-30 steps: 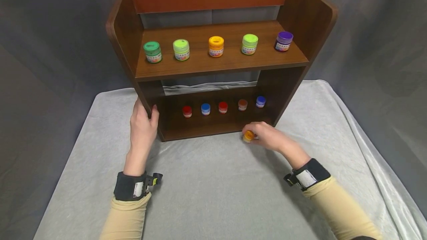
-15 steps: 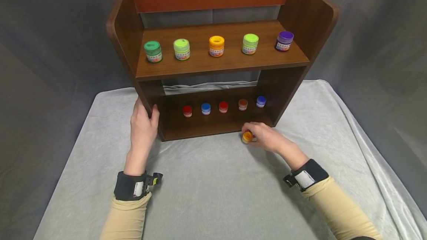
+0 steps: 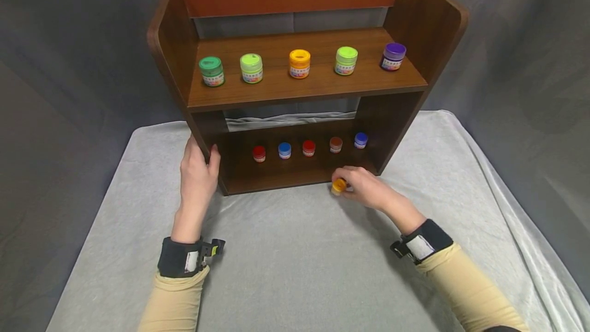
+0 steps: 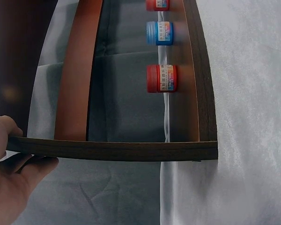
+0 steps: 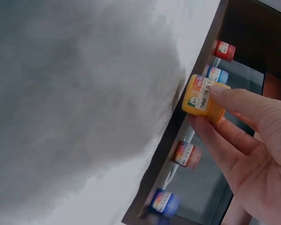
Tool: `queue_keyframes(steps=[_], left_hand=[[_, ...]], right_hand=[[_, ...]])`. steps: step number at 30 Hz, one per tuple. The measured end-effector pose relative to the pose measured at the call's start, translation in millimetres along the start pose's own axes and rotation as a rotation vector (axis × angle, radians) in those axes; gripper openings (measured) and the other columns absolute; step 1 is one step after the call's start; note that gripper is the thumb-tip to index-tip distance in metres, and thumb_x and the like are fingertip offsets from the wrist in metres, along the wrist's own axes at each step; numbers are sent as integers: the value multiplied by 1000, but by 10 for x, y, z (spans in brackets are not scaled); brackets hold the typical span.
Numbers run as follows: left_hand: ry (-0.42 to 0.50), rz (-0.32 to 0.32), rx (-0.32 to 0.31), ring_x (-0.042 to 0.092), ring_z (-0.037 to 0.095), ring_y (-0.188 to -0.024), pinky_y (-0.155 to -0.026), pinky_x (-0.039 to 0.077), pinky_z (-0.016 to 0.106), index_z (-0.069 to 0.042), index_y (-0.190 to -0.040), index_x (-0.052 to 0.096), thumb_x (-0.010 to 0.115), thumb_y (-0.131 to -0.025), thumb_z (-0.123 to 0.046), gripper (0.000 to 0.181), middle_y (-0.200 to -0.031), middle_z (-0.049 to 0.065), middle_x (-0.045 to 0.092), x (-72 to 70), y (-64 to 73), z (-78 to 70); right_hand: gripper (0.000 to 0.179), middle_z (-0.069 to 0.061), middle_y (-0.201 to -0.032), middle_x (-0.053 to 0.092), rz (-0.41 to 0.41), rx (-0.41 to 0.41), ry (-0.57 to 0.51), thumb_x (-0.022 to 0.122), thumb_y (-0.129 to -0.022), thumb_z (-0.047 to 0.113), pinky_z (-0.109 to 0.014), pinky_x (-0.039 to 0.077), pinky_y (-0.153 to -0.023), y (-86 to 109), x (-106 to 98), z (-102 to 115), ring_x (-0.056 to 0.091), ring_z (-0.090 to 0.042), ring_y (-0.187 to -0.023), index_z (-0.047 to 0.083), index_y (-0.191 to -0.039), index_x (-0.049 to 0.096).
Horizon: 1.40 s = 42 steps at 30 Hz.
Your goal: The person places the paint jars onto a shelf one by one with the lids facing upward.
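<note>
My left hand (image 3: pixel 198 170) grips the left side panel of a dark brown wooden shelf (image 3: pixel 304 97), thumb inside and fingers outside; the left wrist view shows the panel edge between them. Pinched between the thumb and fingers of my right hand (image 3: pixel 361 187) is a yellow-orange paint jar (image 5: pixel 203 97), in front of the shelf's lower front edge. On the lower board stand a red jar (image 3: pixel 259 153), a blue jar (image 3: pixel 285 150), another red jar (image 3: pixel 309 148), a brown jar (image 3: pixel 335 144) and a dark blue jar (image 3: pixel 360 140).
The upper board carries a dark green jar (image 3: pixel 212 71), two light green jars, one left (image 3: pixel 251 68) and one right (image 3: pixel 345 60), a yellow jar (image 3: pixel 299 64) and a purple jar (image 3: pixel 393 57). Pale grey cloth (image 3: pixel 295 255) covers the table; a dark grey curtain (image 3: pixel 83 55) hangs behind.
My right hand has shifted slightly left along the shelf's front edge with the yellow-orange paint jar. The left hand and the jars on the boards look the same.
</note>
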<state>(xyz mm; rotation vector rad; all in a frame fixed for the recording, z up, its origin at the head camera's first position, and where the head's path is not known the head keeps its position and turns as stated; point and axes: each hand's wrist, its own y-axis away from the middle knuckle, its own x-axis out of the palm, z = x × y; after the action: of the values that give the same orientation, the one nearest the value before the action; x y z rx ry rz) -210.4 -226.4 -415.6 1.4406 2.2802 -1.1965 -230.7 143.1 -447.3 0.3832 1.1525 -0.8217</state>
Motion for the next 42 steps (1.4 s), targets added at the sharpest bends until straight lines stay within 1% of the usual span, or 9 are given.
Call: queue_keyframes(steps=[3, 8, 12, 19, 24, 28, 37, 42], left_hand=[[4, 3, 5, 58, 43, -122, -105, 46, 55, 4, -140, 44, 55, -99, -10, 45, -131, 28, 56, 7, -5, 8], [8, 6, 13, 57, 42, -123, -106, 46, 55, 4, -142, 42, 55, -99, -10, 47, -133, 29, 55, 14, -9, 11], [11, 6, 18, 58, 42, -121, -105, 47, 55, 4, -142, 42, 56, -99, -10, 47, -132, 29, 56, 17, -9, 3], [25, 3, 31, 57, 40, -124, -106, 46, 54, 4, -143, 41, 56, -98, -8, 48, -135, 26, 54, 22, -6, -5], [21, 0, 29, 58, 40, -123, -105, 47, 54, 4, -143, 41, 55, -98, -9, 48, -135, 27, 55, 26, -7, -10], [9, 8, 11, 58, 41, -122, -104, 47, 55, 3, -143, 41, 55, -99, -11, 48, -134, 27, 55, 21, -3, -13], [10, 9, -9, 58, 42, -121, -103, 47, 55, 3, -143, 42, 55, -99, -11, 47, -132, 27, 56, -3, 1, -4], [12, 3, -4, 58, 42, -121, -103, 47, 55, 3, -143, 42, 55, -99, -11, 48, -132, 28, 56, -8, 3, 6]], right_hand=[[30, -8, -98, 70, -13, -14, -7, 81, -79, 1, -38, 57, -82, -48, -14, 31, 65, -20, -88, 3, -105, 66], [32, -10, -103, 71, -16, -16, -24, 80, -81, 3, -40, 58, -88, -136, -38, 107, 66, -22, -93, 2, -110, 67], [33, -12, -107, 72, -17, -10, -33, 80, -81, 3, -40, 58, -89, -213, -52, 171, 67, -23, -96, 1, -112, 67], [32, -12, -112, 72, -37, -13, -36, 77, -85, 3, -40, 56, -93, -348, -63, 258, 67, -24, -103, 2, -115, 68], [32, -13, -116, 71, -47, -8, -40, 75, -87, 4, -40, 56, -93, -432, -57, 308, 67, -25, -106, 3, -118, 67], [32, -14, -118, 71, -44, 2, -53, 73, -88, 5, -39, 57, -92, -502, -43, 353, 68, -25, -106, 3, -119, 67], [31, -13, -116, 72, -55, -2, -83, 72, -90, 7, -37, 58, -91, -726, 37, 452, 70, -24, -103, 3, -120, 68], [32, -14, -117, 71, -71, -18, -104, 72, -90, 8, -36, 58, -90, -845, 100, 508, 70, -24, -102, 3, -122, 68]])
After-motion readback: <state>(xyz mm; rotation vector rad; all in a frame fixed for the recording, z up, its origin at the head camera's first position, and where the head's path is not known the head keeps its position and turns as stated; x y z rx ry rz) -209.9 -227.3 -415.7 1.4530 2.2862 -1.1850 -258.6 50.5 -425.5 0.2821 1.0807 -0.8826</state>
